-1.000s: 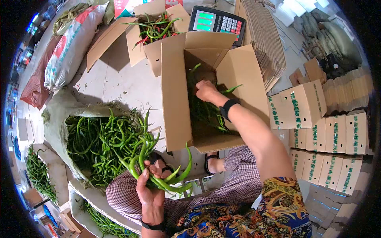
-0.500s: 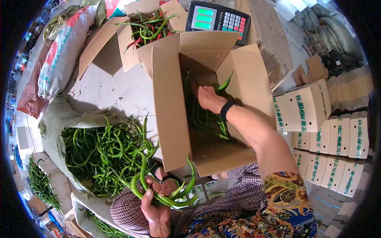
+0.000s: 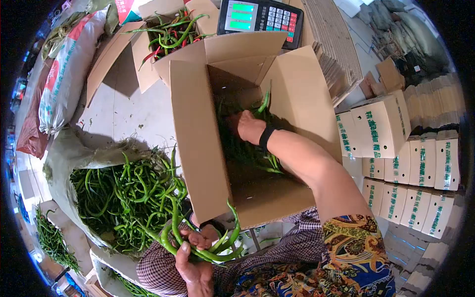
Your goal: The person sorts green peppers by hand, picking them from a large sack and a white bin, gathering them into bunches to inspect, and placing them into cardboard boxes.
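Note:
Several long green peppers (image 3: 217, 251) lie across the palm and fingers of my left hand (image 3: 194, 257), which is closed around them above my lap. My right hand (image 3: 247, 127) reaches down inside the open cardboard box (image 3: 196, 133), over the green peppers (image 3: 264, 101) there. Its fingers are in shadow and mostly hidden, so what they hold cannot be made out. Beside the box, at the left, a big sack (image 3: 64, 168) lies open with many green peppers (image 3: 141, 185) spilling from its mouth.
A smaller box of red and green peppers (image 3: 173, 37) stands behind, next to a scale (image 3: 260, 21). Printed cartons (image 3: 378, 126) are stacked at the right, near flat cardboard (image 3: 331, 39). Full white sacks (image 3: 74, 74) lie at the upper left.
The view has shifted a little, so the box and scale sit further left. My right hand is slightly deeper in the box. My left hand still holds its peppers.

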A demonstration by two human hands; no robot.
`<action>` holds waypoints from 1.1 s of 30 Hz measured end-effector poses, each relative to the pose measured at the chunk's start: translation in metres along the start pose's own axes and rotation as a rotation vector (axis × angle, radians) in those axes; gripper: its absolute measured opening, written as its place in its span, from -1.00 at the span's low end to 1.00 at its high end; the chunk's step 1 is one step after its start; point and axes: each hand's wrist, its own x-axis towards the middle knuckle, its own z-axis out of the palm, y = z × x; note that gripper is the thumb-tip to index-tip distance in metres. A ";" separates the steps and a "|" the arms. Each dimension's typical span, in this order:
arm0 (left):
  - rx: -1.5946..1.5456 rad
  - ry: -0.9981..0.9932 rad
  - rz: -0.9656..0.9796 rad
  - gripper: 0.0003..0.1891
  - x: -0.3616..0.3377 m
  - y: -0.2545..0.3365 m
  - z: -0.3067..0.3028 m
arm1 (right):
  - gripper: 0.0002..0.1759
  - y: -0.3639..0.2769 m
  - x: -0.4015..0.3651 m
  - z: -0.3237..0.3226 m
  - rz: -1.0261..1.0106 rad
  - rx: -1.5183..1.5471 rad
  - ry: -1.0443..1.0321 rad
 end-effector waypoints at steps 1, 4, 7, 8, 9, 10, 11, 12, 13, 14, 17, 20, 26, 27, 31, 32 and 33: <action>0.014 0.020 0.003 -0.62 0.001 0.000 0.000 | -0.79 0.010 -0.005 -0.034 0.001 0.000 -0.003; 0.037 0.064 0.025 -0.58 0.003 0.001 0.002 | -0.85 0.023 -0.006 -0.075 0.263 0.770 0.005; 0.068 0.043 0.013 -0.58 0.002 0.000 0.005 | -0.83 0.022 -0.013 -0.081 0.375 0.662 -0.032; 0.058 0.049 0.007 -0.58 0.002 -0.001 0.004 | -0.81 0.020 -0.012 -0.079 0.389 0.567 -0.056; 0.048 0.052 0.003 -0.58 0.003 -0.001 0.003 | -0.79 0.019 -0.008 -0.073 0.391 0.469 -0.092; 0.052 0.048 -0.001 -0.58 0.003 -0.002 0.003 | -0.77 0.019 -0.005 -0.061 0.392 0.372 -0.141; 0.056 0.036 0.002 -0.58 0.003 -0.002 0.003 | -0.74 0.017 0.000 -0.048 0.383 0.272 -0.213; 0.062 0.023 0.005 -0.58 0.004 -0.002 0.004 | -0.72 0.019 0.001 -0.036 0.363 0.184 -0.282; 0.068 0.020 0.006 -0.58 0.005 -0.001 0.005 | -0.69 0.020 -0.001 -0.026 0.332 0.092 -0.351; 0.063 0.034 0.006 -0.59 0.004 -0.001 0.005 | -0.66 0.019 -0.003 -0.017 0.282 -0.016 -0.418; 0.055 0.038 0.012 -0.62 0.004 -0.001 0.000 | -0.58 0.010 -0.006 -0.012 0.117 -0.453 -0.652; 0.056 0.039 0.019 -0.62 0.004 -0.002 0.000 | -0.52 0.003 -0.005 -0.051 0.013 -0.657 -0.759; 0.060 0.057 0.011 -0.61 0.004 -0.002 0.000 | -0.44 0.010 -0.001 -0.028 0.109 -0.345 -0.461; 0.062 0.064 0.005 -0.60 0.004 -0.003 0.001 | -0.43 0.013 0.002 -0.001 0.149 -0.198 -0.410; 0.088 0.046 0.031 -0.62 0.004 -0.004 -0.001 | -0.50 0.010 0.040 0.017 0.465 0.040 -0.425; 0.079 0.049 0.027 -0.61 0.004 -0.004 0.000 | -0.50 0.011 0.036 0.023 0.464 0.040 -0.425; 0.073 0.054 0.022 -0.60 0.004 -0.003 0.000 | -0.54 0.010 0.030 0.025 0.425 0.015 -0.142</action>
